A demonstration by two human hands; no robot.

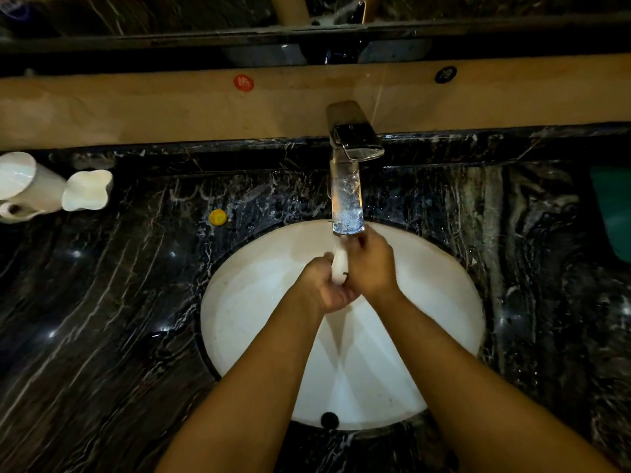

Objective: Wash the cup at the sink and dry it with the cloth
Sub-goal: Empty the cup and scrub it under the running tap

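Over the white sink basin [259,302], just below the spout of the chrome faucet [346,192], both my hands are pressed around a small white cup [339,266]. Only a narrow strip of the cup shows between them. My left hand [322,288] cups it from the left and below. My right hand [370,264] covers it from the right, with its fingers up near the spout tip. Whether water is running is hard to tell. A green thing [614,213] lies at the far right edge of the counter; I cannot tell if it is the cloth.
A black marble counter [119,302] surrounds the basin. At the far left stand a white mug [24,189] and a white wavy-rimmed cup [87,191]. A yellow cap [218,217] lies left of the faucet. A beige backsplash ledge [170,107] runs behind.
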